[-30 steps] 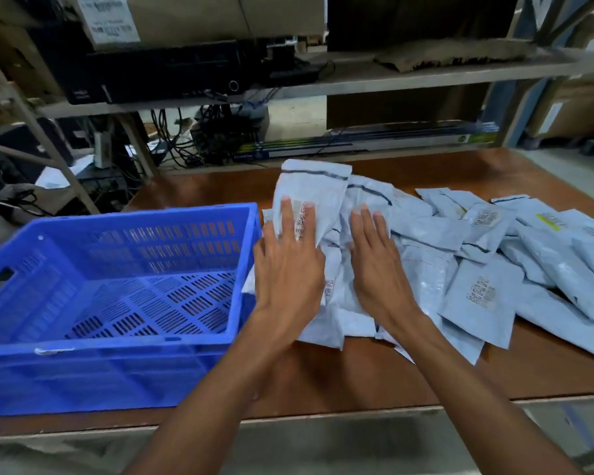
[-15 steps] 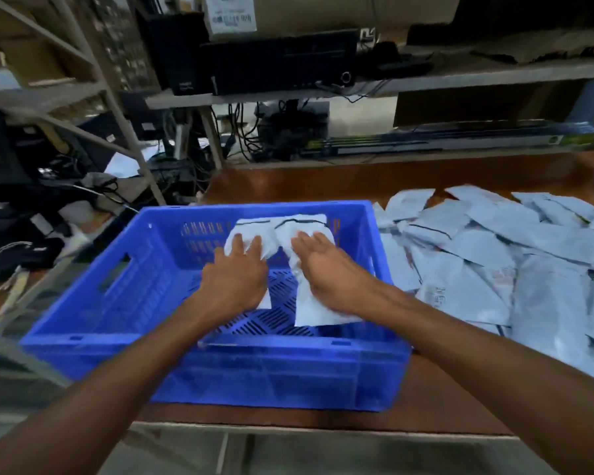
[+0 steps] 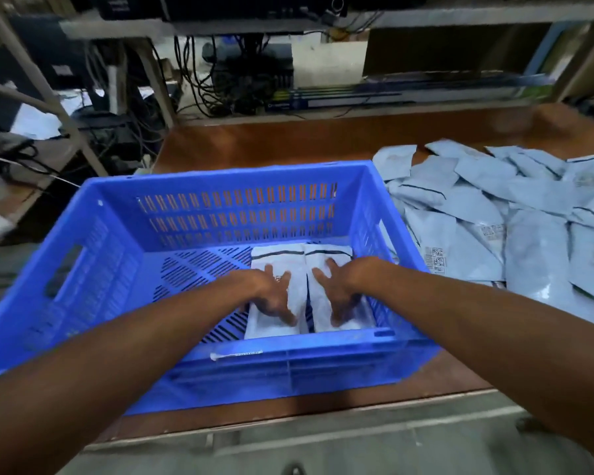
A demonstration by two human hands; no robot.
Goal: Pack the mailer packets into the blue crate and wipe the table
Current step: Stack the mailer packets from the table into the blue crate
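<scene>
A blue slatted crate [image 3: 227, 173] stands on the left part of the brown table [image 3: 288, 142]. Two pale mailer packets lie flat, side by side, on the right of its floor: the left packet [image 3: 278, 257] and the right packet [image 3: 328, 252]. My left hand [image 3: 271, 293] rests on the left packet with its fingers spread and pointing down. My right hand [image 3: 338, 293] does the same on the right packet. Neither hand closes around a packet. A pile of several pale blue mailer packets [image 3: 477, 207] lies on the table right of the crate.
Metal shelving [image 3: 220, 25] with black devices and tangled cables stands behind the table. A slanted metal frame [image 3: 48, 94] and clutter lie at the left. The table's front edge [image 3: 323, 419] runs just below the crate.
Both hands carried two packets from the pile into the crate and lowered them onto its floor. The packets now lie flat and the fingers have spread.
</scene>
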